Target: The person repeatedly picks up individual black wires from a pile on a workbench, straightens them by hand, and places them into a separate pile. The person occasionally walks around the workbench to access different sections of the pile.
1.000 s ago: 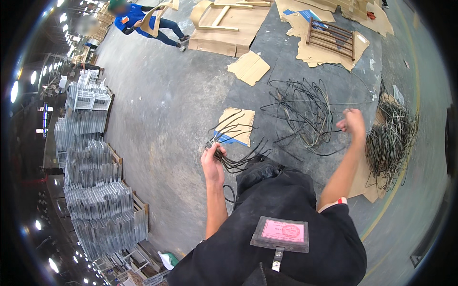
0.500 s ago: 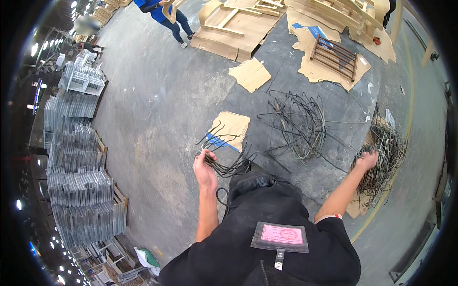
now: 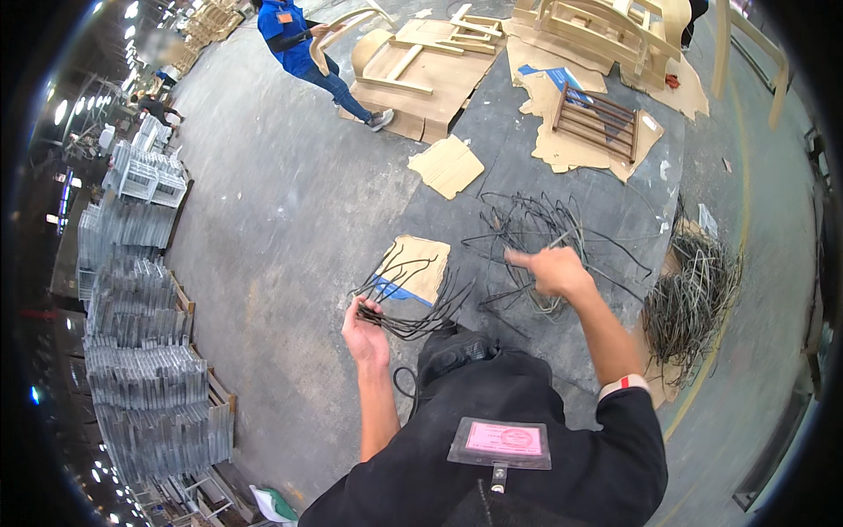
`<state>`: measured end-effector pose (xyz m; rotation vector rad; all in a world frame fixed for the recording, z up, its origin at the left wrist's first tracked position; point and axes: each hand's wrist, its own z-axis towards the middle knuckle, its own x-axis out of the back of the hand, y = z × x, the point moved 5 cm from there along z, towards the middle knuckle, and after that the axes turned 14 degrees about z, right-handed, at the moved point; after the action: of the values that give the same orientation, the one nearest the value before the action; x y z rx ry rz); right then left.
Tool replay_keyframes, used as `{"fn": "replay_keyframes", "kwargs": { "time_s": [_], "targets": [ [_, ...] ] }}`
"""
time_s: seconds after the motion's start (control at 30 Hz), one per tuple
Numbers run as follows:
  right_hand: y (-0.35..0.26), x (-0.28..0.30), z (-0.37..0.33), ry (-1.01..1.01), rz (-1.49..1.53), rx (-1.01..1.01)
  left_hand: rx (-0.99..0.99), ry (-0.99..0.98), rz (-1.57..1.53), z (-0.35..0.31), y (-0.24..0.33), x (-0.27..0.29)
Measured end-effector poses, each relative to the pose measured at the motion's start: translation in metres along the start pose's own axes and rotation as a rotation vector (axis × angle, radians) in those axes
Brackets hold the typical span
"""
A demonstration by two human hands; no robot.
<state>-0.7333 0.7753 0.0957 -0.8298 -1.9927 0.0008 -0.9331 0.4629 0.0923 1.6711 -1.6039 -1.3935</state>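
My left hand [image 3: 365, 334] is closed around a bunch of black wires [image 3: 413, 327]. Their loose ends fan out upward and to the right, over a small cardboard piece on the floor. My right hand [image 3: 558, 272] hangs over a loose tangle of black and grey wires [image 3: 518, 215]. One finger stretches to the left and the others are partly hidden; I see nothing held in it. To the right lies a denser heap of wires [image 3: 694, 294], apart from both hands.
Small cardboard sheets [image 3: 446, 167] lie ahead. Beyond are a brown slatted frame [image 3: 597, 123] and pale wooden furniture frames [image 3: 404, 70] on cardboard. A person in blue [image 3: 294, 39] holds a curved wooden part. Stacked metal frames [image 3: 145, 351] line the left.
My right hand has moved left from the dense heap to above the loose tangle. My left hand keeps the wires, slightly lower. The person in blue shows more fully.
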Motion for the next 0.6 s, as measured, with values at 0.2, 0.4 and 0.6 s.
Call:
{"fn": "replay_keyframes", "kwargs": {
  "time_s": [0.2, 0.4, 0.6],
  "targets": [
    [0.008, 0.086, -0.039, 0.548, 0.555, 0.517, -0.057, -0.123, 0.189, 0.003, -0.008, -0.018],
    [-0.067, 0.082, -0.037, 0.329, 0.311, 0.89, -0.01, -0.294, 0.513, -0.001, -0.016, -0.057],
    [-0.139, 0.059, 0.03, 0.138, 0.245, 0.948, 0.04, -0.357, 0.475, 0.006, -0.028, -0.086]
  ]
}}
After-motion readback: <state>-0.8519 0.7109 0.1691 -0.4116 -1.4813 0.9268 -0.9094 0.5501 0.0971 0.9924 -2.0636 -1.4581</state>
